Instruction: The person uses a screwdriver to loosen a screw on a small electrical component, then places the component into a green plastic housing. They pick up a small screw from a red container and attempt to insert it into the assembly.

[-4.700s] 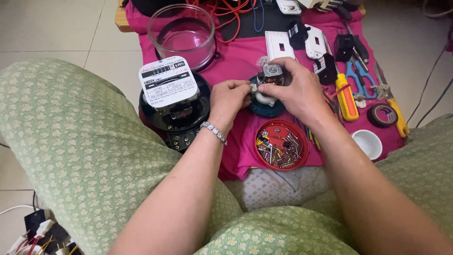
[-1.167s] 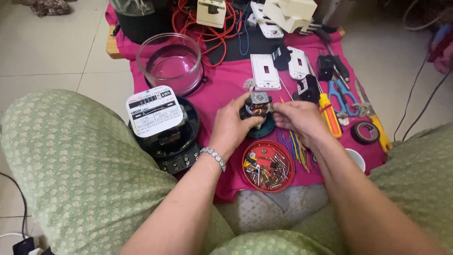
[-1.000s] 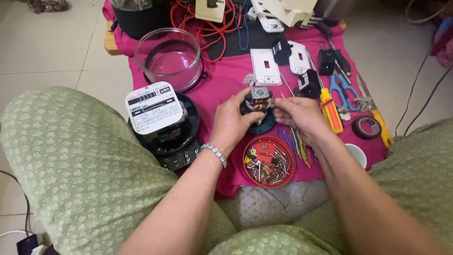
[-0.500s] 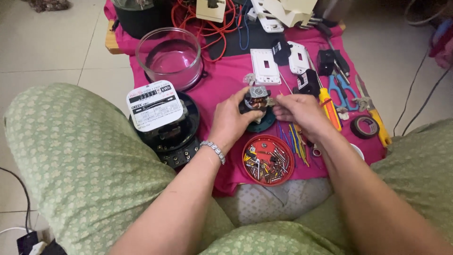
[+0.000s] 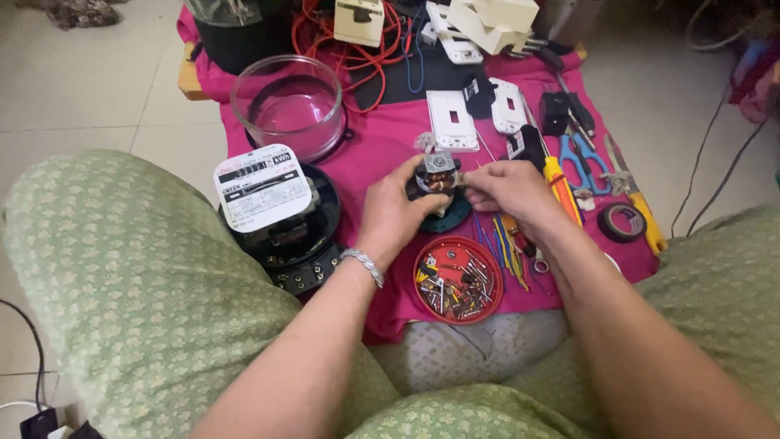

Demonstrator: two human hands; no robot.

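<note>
My left hand [image 5: 396,207] grips a small motor-like part [image 5: 436,172] with copper windings and a grey metal frame, held just above a pink cloth [image 5: 382,146]. My right hand [image 5: 505,189] pinches at the right side of that same part with thumb and fingertips. Under the part sits a dark teal round base [image 5: 452,215]. A silver bracelet is on my left wrist.
A red round lid [image 5: 457,280] with several screws lies near my wrists. An electric meter [image 5: 276,211] on a black base is at left, a glass bowl [image 5: 288,106] behind it. White switch plates, blue scissors, a yellow-handled screwdriver [image 5: 559,185], a tape roll [image 5: 621,221] and red cable lie around.
The view has shifted slightly. Both hands stay on the small motor part, which has turned a little between my fingers.
</note>
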